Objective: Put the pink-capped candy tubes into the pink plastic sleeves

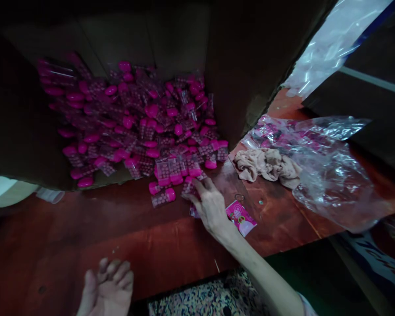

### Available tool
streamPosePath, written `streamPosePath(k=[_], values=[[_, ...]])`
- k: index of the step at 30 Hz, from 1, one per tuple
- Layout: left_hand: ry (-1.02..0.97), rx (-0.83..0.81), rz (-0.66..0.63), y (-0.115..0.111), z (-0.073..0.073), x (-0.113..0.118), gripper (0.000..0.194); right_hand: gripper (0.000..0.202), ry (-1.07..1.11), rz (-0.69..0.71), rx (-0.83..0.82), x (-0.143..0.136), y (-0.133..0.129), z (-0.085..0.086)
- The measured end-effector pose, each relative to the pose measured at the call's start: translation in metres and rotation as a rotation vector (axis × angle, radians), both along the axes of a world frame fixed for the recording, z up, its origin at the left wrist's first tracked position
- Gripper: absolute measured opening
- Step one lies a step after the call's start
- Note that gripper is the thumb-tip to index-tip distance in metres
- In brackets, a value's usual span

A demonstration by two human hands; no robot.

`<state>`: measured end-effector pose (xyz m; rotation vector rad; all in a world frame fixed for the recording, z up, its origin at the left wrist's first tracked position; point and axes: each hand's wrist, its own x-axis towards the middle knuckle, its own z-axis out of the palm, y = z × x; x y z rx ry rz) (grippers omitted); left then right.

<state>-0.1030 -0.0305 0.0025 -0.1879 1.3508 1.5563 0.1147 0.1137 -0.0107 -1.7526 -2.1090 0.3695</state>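
Many small clear containers with pink caps and small balls inside (128, 120) fill a cardboard box lying open toward me, and some spill onto the red table. My right hand (210, 204) reaches to the front of the pile, its fingers bent around a pink-capped container (189, 186). Just left of it lies another container (163, 197). Beside my right wrist is a pink printed card (241, 217). My left hand (109, 287) is palm up at the table's front edge, fingers curled loosely apart, with nothing in it.
The dark cardboard box (250, 57) stands over the table (118, 232). Right of it lie a crumpled cloth (268, 166) and a clear plastic bag (335, 175) with pink pieces. A clear cup-like piece (51, 195) sits at the left, and patterned fabric (207, 296) shows below the table edge.
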Motion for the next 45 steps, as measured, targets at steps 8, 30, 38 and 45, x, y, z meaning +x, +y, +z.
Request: streamPosePath(k=[8, 30, 38, 45], values=[[-0.329, 0.012, -0.104, 0.031, -0.018, 0.055, 0.014, 0.045, -0.096, 0.076, -0.022, -0.008, 0.004, -0.005], [0.391, 0.084, -0.515, 0.07, -0.018, 0.092, 0.016, 0.015, -0.044, -0.058, 0.007, 0.021, -0.029, -0.023], [1.655, 0.39, -0.911, 0.088, -0.046, 0.116, 0.032, 0.018, -0.091, -0.02, 0.021, 0.022, -0.038, -0.023], [2.061, 0.388, -0.97, 0.04, -0.056, 0.123, 0.032, 0.023, -0.018, 0.027, -0.042, 0.025, -0.052, -0.019]])
